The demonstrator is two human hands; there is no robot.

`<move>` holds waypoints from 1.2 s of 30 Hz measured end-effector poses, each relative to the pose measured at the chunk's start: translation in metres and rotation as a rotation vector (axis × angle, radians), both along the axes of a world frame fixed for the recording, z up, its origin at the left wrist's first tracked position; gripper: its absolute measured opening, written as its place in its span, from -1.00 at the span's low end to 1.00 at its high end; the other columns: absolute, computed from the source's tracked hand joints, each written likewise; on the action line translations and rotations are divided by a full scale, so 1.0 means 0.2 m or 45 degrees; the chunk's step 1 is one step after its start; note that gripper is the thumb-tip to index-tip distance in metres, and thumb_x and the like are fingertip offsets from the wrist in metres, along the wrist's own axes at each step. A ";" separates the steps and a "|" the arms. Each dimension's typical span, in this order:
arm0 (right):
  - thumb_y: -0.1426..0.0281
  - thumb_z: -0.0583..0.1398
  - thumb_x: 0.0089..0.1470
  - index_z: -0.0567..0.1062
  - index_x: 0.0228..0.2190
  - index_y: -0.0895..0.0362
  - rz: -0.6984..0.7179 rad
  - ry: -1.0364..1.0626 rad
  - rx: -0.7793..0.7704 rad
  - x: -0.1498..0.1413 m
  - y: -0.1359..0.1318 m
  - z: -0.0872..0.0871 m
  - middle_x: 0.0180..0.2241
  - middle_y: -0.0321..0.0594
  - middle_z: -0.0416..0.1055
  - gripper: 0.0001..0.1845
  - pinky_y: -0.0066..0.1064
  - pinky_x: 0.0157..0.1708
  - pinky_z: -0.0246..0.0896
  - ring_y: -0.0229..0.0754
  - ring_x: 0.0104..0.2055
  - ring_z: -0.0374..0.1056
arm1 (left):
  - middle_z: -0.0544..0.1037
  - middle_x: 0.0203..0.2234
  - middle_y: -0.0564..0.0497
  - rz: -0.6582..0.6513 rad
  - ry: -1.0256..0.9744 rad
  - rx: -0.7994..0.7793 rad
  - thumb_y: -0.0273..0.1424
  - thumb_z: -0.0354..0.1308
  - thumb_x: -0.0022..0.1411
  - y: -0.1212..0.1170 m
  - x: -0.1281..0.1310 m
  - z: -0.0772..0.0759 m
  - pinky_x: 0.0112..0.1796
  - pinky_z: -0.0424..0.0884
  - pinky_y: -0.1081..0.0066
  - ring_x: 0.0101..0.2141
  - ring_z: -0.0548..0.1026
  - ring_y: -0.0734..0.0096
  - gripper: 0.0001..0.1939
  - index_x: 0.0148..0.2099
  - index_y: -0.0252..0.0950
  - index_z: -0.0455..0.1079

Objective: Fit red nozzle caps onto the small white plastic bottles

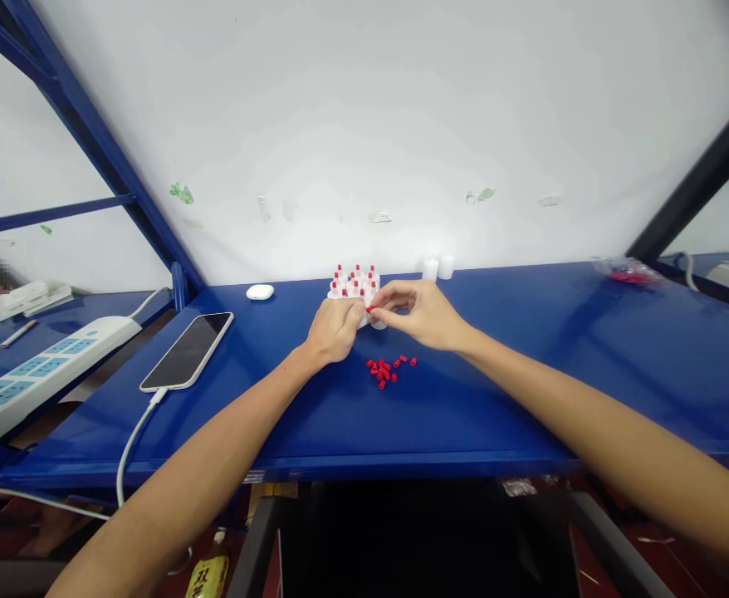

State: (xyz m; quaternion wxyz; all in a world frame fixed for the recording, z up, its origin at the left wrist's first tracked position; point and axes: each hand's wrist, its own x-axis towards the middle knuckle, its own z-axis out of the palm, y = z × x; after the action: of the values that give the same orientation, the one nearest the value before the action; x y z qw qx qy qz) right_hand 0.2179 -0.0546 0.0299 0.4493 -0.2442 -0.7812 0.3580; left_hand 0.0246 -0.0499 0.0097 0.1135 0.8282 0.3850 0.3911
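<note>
Left hand grips bottle; right hand pinches cap; capped bottles vertical, pointing up.

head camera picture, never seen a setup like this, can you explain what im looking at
There is no machine here: these are a person's own two bare hands, and the one picture comes from a camera worn on their head, looking forward and down. The blue table stands against a white wall. A cluster of white bottles with red tips stands ahead, with loose red caps nearer the person. On the left lies a phone with a cable attached. The right hand pinches a small red cap between thumb and finger. The left hand is at the front of the cluster; its grip is mostly hidden.
</note>
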 end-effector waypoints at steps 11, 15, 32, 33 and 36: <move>0.42 0.30 0.07 0.61 -0.32 0.08 0.001 -0.130 0.414 0.00 -0.01 -0.01 -0.17 -0.18 0.59 -0.92 -0.15 -0.05 0.42 -0.12 -0.12 0.50 | 0.24 -0.73 0.07 0.121 -0.103 -0.037 0.00 -0.14 0.30 0.02 0.01 0.02 -0.48 0.11 0.40 -0.60 0.21 0.48 -0.41 -0.64 -0.29 0.18; 0.43 0.25 0.12 0.63 -0.15 -0.03 -0.035 -0.145 0.508 -0.02 -0.02 -0.03 -0.06 -0.23 0.59 -0.74 -0.03 0.08 0.34 -0.07 0.04 0.46 | 0.27 -0.73 0.06 0.068 -0.143 -0.017 -0.01 -0.20 0.34 0.02 0.00 0.03 -0.47 0.14 0.40 -0.59 0.24 0.47 -0.38 -0.64 -0.28 0.17; 0.57 0.10 -0.02 0.66 -0.18 0.02 -0.047 -0.847 0.570 0.07 0.04 -0.01 -0.13 -0.26 0.62 -0.55 -0.26 -0.14 0.34 -0.11 -0.17 0.52 | 0.30 -0.75 0.06 0.113 -0.470 -0.164 -0.25 -0.18 0.21 0.07 -0.04 0.02 -0.61 0.16 0.42 -0.69 0.26 0.43 -0.62 -0.57 -0.25 0.24; 0.56 0.12 -0.02 0.67 -0.20 0.03 -0.043 -0.859 0.546 0.08 0.04 0.00 -0.18 -0.25 0.62 -0.57 -0.27 -0.18 0.34 -0.12 -0.22 0.51 | 0.30 -0.75 0.07 0.088 -0.465 -0.199 -0.25 -0.17 0.19 0.07 -0.04 0.01 -0.62 0.17 0.42 -0.70 0.27 0.43 -0.64 -0.56 -0.26 0.25; 0.50 0.20 -0.05 0.67 -0.30 0.07 0.063 -0.986 0.318 0.12 0.04 0.06 -0.38 -0.29 0.61 -0.72 -0.34 -0.33 0.32 -0.20 -0.41 0.47 | 0.33 -0.74 0.07 0.029 -0.435 -0.287 -0.28 -0.14 0.13 0.07 -0.03 -0.02 -0.64 0.19 0.44 -0.71 0.28 0.44 -0.70 -0.54 -0.27 0.26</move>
State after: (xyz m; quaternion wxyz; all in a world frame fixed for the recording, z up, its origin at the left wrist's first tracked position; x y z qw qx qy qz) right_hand 0.2418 -0.0476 0.0418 0.1395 -0.2856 -0.9358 0.1528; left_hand 0.0180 -0.0363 0.0062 0.2647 0.7274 0.4109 0.4817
